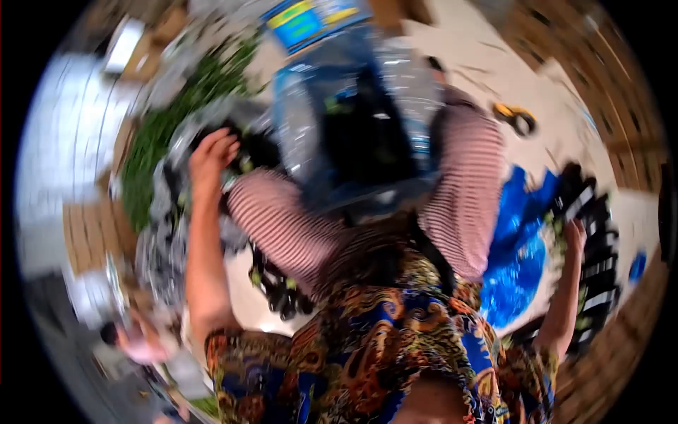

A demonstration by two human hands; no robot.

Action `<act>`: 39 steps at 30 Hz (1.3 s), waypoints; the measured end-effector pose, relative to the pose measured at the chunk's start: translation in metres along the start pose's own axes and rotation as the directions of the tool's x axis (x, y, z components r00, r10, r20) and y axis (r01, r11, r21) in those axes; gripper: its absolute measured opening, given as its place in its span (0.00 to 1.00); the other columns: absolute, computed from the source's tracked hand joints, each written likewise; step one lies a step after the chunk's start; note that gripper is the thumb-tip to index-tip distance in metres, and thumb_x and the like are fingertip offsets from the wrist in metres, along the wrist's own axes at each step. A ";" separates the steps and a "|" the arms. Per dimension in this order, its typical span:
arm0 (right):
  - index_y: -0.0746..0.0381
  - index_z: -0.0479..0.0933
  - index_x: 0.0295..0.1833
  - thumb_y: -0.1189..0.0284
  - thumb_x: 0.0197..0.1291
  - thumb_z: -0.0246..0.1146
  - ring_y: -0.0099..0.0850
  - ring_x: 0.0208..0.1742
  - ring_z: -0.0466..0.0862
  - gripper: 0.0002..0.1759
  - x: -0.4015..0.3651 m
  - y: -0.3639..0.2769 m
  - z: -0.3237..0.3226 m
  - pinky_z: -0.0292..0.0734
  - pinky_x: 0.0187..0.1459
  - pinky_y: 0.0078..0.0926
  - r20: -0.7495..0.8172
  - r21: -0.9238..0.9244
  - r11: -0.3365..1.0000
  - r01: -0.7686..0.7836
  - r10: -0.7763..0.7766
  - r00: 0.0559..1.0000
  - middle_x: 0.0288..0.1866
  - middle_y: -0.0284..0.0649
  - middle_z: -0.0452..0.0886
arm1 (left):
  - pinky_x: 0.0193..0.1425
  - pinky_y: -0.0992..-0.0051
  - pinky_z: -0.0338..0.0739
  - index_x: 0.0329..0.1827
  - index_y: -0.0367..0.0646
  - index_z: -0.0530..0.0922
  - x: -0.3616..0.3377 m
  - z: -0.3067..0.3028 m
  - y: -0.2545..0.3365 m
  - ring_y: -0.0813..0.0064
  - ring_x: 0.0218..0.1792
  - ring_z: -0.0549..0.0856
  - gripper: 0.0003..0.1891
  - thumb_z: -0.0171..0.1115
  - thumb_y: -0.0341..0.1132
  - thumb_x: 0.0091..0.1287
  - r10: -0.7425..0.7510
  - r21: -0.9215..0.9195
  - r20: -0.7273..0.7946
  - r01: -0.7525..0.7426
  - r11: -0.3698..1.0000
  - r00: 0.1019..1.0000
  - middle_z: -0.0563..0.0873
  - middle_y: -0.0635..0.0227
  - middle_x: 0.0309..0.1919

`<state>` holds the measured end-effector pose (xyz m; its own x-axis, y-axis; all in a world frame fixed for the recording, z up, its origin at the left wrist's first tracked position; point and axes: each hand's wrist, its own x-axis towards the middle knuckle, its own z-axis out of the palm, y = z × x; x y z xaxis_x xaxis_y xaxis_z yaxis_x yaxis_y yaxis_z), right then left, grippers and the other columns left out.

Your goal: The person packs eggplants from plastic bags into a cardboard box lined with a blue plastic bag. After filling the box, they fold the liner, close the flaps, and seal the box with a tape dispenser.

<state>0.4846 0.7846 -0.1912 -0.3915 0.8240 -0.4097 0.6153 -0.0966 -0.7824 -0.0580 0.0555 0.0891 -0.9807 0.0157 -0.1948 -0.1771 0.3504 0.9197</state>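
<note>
My left hand [212, 152] is raised over dark pieces with bits of green [258, 148] beside my left knee. Its fingers are loosely bent and apart, with nothing visible in them. Out to the right, my right hand [575, 233] is closed at a row of black bundles with white bands [597, 244]; blur hides exactly what its fingers grip. Between my knees stands an open container lined with clear bluish plastic [300, 120]. Dark contents with a little green [364, 134] lie inside it.
Long green stems [180, 113] and crumpled grey plastic [159, 265] lie on the left. Blue plastic sheeting [512, 275] spreads by my right leg. Yellow-and-black scissors or a tape roll [519, 120] rests on the floor. Cardboard boxes [95, 237] and another person [145, 339] are farther left.
</note>
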 end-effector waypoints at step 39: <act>0.67 0.76 0.58 0.72 0.64 0.64 0.39 0.48 0.85 0.19 -0.270 -0.489 0.446 0.81 0.49 0.31 0.954 0.156 0.543 0.825 -0.301 0.017 0.51 0.49 0.83 | 0.60 0.63 0.74 0.59 0.43 0.77 0.119 -0.196 -0.133 0.49 0.53 0.81 0.26 0.70 0.41 0.58 0.364 0.603 -0.336 -0.099 0.792 0.868 0.83 0.48 0.48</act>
<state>-0.0157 0.3599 0.0931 -0.8442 -0.4891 -0.2192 -0.0959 0.5401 -0.8361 -0.1675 -0.1733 0.0101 -0.9440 -0.1737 0.2804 0.0064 0.8402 0.5423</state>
